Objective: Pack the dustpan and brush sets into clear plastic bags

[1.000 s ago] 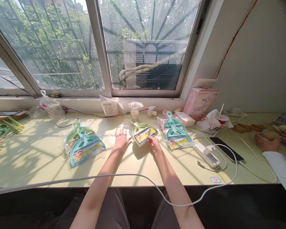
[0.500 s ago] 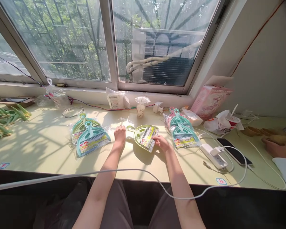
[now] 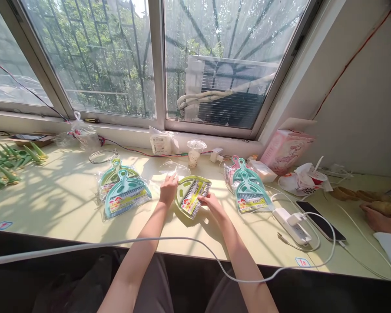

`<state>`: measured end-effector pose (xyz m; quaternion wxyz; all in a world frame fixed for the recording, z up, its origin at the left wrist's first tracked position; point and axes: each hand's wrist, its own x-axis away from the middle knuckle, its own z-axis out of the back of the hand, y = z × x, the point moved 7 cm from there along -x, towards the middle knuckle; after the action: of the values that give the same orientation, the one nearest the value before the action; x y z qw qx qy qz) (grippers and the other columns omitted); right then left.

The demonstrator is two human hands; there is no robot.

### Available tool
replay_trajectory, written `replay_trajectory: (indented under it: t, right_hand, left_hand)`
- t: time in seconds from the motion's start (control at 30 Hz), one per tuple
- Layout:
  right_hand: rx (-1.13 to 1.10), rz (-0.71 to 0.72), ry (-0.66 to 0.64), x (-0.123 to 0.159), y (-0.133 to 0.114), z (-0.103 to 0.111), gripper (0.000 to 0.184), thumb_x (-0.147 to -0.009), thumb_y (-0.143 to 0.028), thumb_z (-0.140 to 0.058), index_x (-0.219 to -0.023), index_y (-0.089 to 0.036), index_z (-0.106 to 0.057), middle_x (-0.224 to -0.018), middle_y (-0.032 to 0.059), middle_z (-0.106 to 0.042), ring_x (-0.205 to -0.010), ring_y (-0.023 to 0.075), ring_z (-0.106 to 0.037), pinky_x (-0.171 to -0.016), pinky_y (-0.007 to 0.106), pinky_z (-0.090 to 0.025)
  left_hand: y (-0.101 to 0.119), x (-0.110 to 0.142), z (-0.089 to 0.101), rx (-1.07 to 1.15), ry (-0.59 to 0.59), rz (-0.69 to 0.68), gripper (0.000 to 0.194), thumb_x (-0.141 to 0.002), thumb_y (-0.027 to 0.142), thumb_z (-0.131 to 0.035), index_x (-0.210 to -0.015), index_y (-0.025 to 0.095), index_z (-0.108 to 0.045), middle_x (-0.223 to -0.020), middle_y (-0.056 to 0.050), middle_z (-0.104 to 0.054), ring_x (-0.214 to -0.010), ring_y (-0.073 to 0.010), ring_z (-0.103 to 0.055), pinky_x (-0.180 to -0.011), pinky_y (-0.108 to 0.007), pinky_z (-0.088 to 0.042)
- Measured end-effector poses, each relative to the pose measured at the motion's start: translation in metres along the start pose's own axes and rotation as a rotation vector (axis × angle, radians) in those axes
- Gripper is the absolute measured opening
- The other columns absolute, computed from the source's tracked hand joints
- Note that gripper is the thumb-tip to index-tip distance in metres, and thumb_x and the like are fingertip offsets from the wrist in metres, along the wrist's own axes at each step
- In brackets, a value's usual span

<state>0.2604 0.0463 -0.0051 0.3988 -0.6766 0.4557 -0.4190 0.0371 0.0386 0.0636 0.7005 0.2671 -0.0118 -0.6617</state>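
Note:
My right hand (image 3: pixel 213 205) pinches the lower right side of a green dustpan (image 3: pixel 181 191) and its small brush (image 3: pixel 195 198), which bears a yellow printed label. Dustpan and brush are held tilted just above the table. At the dustpan's upper left, my left hand (image 3: pixel 169 188) is closed on what looks like a clear plastic bag (image 3: pixel 175 167), and the dustpan's handle is hidden there. To the left lie a bagged blue dustpan set (image 3: pixel 127 195) and a bagged green one (image 3: pixel 117 167). On the right is a stack of bagged teal (image 3: pixel 251 193) and pink sets.
A plastic cup (image 3: pixel 194 154) and a white packet (image 3: pixel 160 143) stand by the window. On the right are a power strip (image 3: pixel 291 226), a phone (image 3: pixel 321 221), a pink box (image 3: pixel 288 150) and another person's hand (image 3: pixel 382 219). A white cable (image 3: pixel 182 238) crosses in front.
My right hand has moved the dustpan and brush left and slightly down, turning them. The dustpan's handle now disappears at my left hand. The other person's hand has shifted at the right edge.

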Motion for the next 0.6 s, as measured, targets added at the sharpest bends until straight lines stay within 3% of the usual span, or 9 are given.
replay_trajectory:
  t: [0.2,0.3,0.37,0.47,0.53,0.6]
  right_hand:
    - [-0.063,0.049,0.035,-0.005,0.007,-0.005,0.042,-0.056,-0.020,-0.109,-0.084,-0.027,-0.079,-0.083,0.0063,-0.087,-0.080,0.0298,-0.085,-0.077,0.042,-0.073]
    - [-0.074,0.098,0.043,-0.006,0.008,-0.009,0.042,-0.055,-0.025,-0.110,-0.083,-0.028,-0.079,-0.084,0.0065,-0.087,-0.077,0.0282,-0.082,-0.074,0.041,-0.073]
    - [-0.111,0.132,0.067,-0.006,0.006,-0.008,0.043,-0.056,-0.028,-0.110,-0.085,-0.029,-0.078,-0.084,0.0059,-0.087,-0.079,0.0294,-0.083,-0.078,0.044,-0.074]
    - [-0.165,0.156,0.118,-0.005,0.000,-0.004,0.045,-0.058,-0.031,-0.110,-0.088,-0.029,-0.077,-0.088,0.0077,-0.086,-0.089,0.0339,-0.085,-0.088,0.051,-0.075]
    - [-0.167,0.149,0.137,-0.004,-0.003,-0.002,0.046,-0.057,-0.033,-0.110,-0.087,-0.029,-0.076,-0.088,0.0089,-0.086,-0.097,0.0373,-0.087,-0.092,0.053,-0.074]
    - [-0.157,0.149,0.147,-0.003,-0.006,-0.001,0.046,-0.056,-0.036,-0.110,-0.086,-0.028,-0.076,-0.086,0.0083,-0.086,-0.101,0.0393,-0.088,-0.094,0.054,-0.074]
  left_hand:
    - [0.027,0.010,-0.007,0.229,-0.144,-0.242,0.045,-0.109,0.015,-0.057,-0.142,0.025,-0.087,-0.168,-0.016,-0.074,-0.159,-0.0423,-0.063,-0.139,-0.061,-0.048]
    - [0.041,0.022,-0.014,0.260,-0.186,-0.264,0.039,-0.113,0.024,-0.059,-0.140,0.029,-0.087,-0.171,-0.014,-0.071,-0.164,-0.0439,-0.057,-0.144,-0.067,-0.036]
    - [0.042,0.027,-0.014,0.231,-0.119,-0.166,0.039,-0.113,0.030,-0.065,-0.148,0.029,-0.083,-0.178,-0.015,-0.064,-0.174,-0.0466,-0.046,-0.148,-0.074,-0.024]
    - [0.021,0.027,0.005,0.223,0.183,0.171,0.061,-0.116,0.038,-0.064,-0.175,0.020,-0.059,-0.193,-0.023,-0.039,-0.186,-0.0494,-0.018,-0.148,-0.079,-0.014]
    - [0.003,0.023,0.012,0.352,0.281,0.382,0.075,-0.118,0.046,-0.063,-0.185,0.019,-0.041,-0.195,-0.026,-0.032,-0.187,-0.0477,-0.014,-0.146,-0.076,-0.027]
    - [-0.003,0.010,0.000,0.620,0.132,0.429,0.082,-0.115,0.056,-0.067,-0.185,0.025,-0.038,-0.189,-0.024,-0.045,-0.183,-0.0443,-0.034,-0.140,-0.066,-0.045]
